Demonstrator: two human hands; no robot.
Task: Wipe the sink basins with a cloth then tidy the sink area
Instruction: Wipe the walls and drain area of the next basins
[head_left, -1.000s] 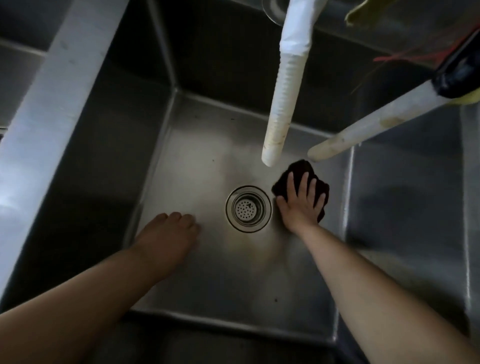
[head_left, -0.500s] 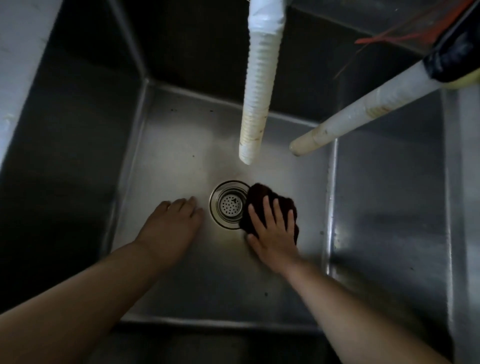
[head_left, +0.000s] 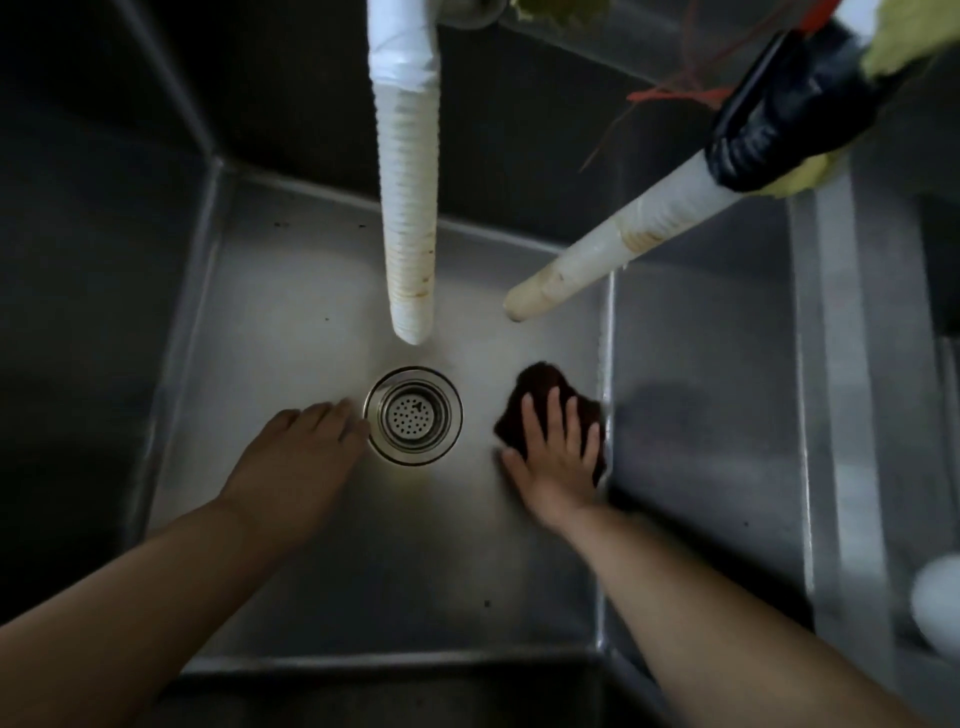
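On the basin floor (head_left: 322, 545), the right hand (head_left: 558, 457), fingers flat on the cloth (head_left: 540, 389), has slid from the drain (head_left: 413, 414) toward the right wall; the left hand (head_left: 306, 457) rests flat, so wiping continues.

cloth (head_left: 540, 395): dark brown | hoses (head_left: 408, 208): white, ribbed | sink (head_left: 291, 322): silver

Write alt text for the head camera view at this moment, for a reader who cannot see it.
Seen from above, the right hand presses a dark cloth flat on the floor of a steel sink basin, right of the round drain strainer. The left hand rests open on the floor left of the drain. Two white hoses hang over the basin.
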